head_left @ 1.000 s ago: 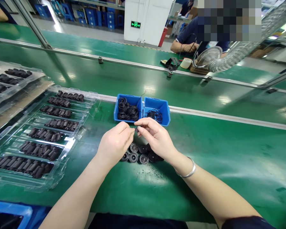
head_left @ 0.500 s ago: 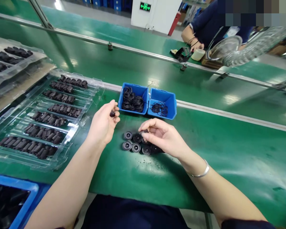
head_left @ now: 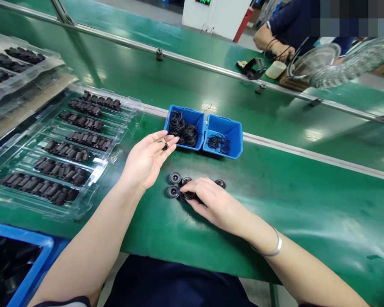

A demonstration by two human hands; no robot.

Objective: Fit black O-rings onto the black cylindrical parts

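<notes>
My left hand (head_left: 147, 158) is turned partly palm up beside the left blue bin (head_left: 196, 119), a small black part (head_left: 165, 146) held at its fingertips. My right hand (head_left: 216, 205) reaches down over a group of black round parts (head_left: 175, 178) on the green table. Its thumb and fingers close around one black round part (head_left: 189, 195), and the hand hides some of the others. Another round part (head_left: 220, 183) lies just behind the right hand. Black rings (head_left: 189, 135) are heaped in the left bin; fewer lie in the right blue bin (head_left: 228, 123).
A clear plastic tray (head_left: 56, 143) with rows of black parts lies at left, beside a stack of similar trays (head_left: 56, 59). A blue crate (head_left: 48, 243) stands at lower left. Behind the metal rail (head_left: 128, 44), a co-worker's hand (head_left: 283, 52) is near a clear hose (head_left: 348, 64).
My right hand has lowered from above the round parts to grip one among them. My left hand has moved right and its fingers have loosened. The view has shifted slightly.
</notes>
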